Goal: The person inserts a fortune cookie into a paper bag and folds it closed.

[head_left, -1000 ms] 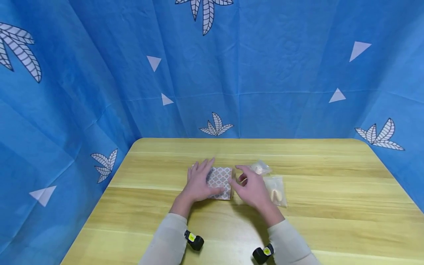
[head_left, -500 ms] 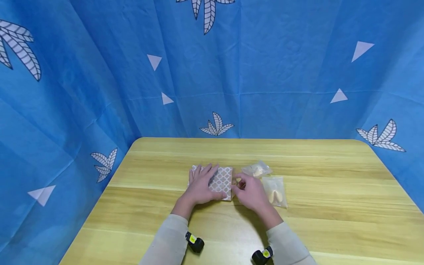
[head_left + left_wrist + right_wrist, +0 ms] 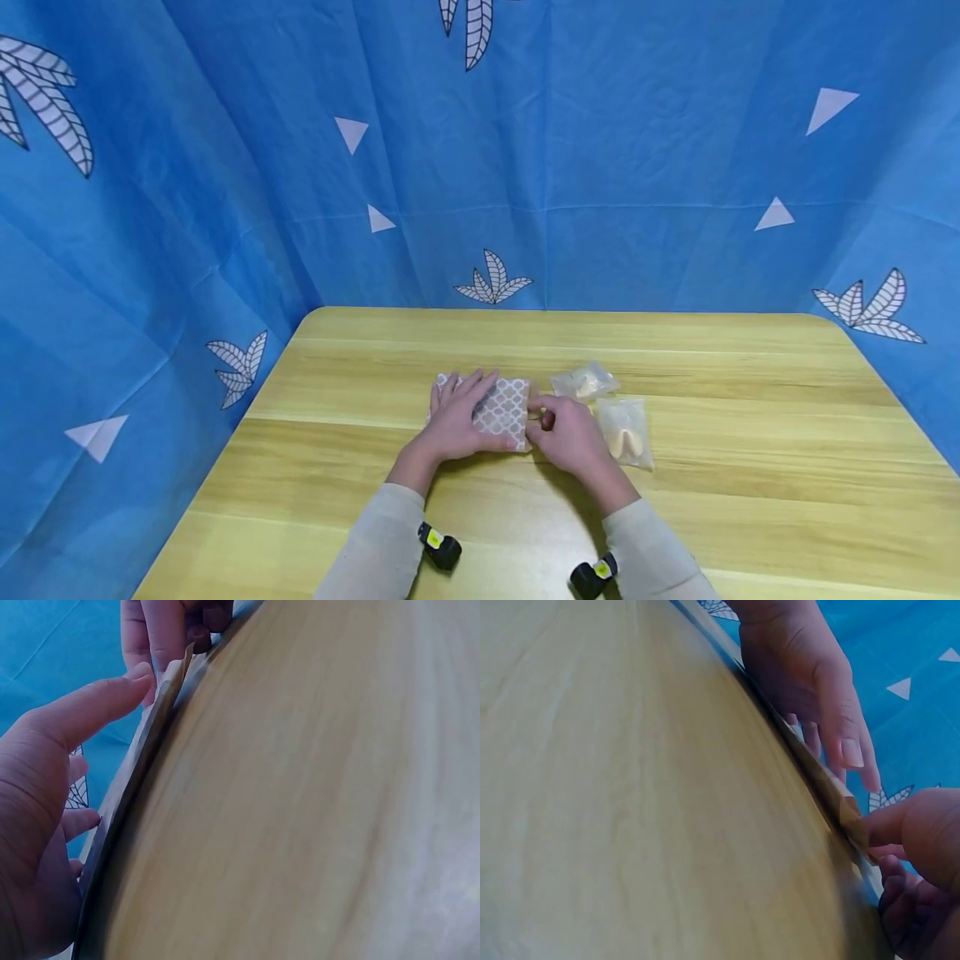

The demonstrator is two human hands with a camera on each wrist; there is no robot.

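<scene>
A flat paper packet (image 3: 507, 410) with a white-and-grey lattice pattern lies on the wooden table. My left hand (image 3: 456, 423) rests across its left part with fingers spread, the thumb along the near edge. At the right end my right hand (image 3: 567, 435) has curled fingers, and its thumb and index finger pinch the packet's brown end edge. From the right wrist view, the brown edge (image 3: 847, 814) stands up a little by the right thumb. The wrist views show the packet as thin and nearly edge-on; its underside is hidden.
Right of the right hand lies a clear sachet (image 3: 626, 437) holding a pale folded piece like a fortune cookie. A second clear sachet (image 3: 587, 381) with pale contents lies behind it. A blue curtain (image 3: 637, 167) hangs beyond the wooden table (image 3: 750, 467).
My right hand has closed in on the packet's right end, its thumb and fingers drawing together there. My left hand has shifted slightly on the packet and stays spread.
</scene>
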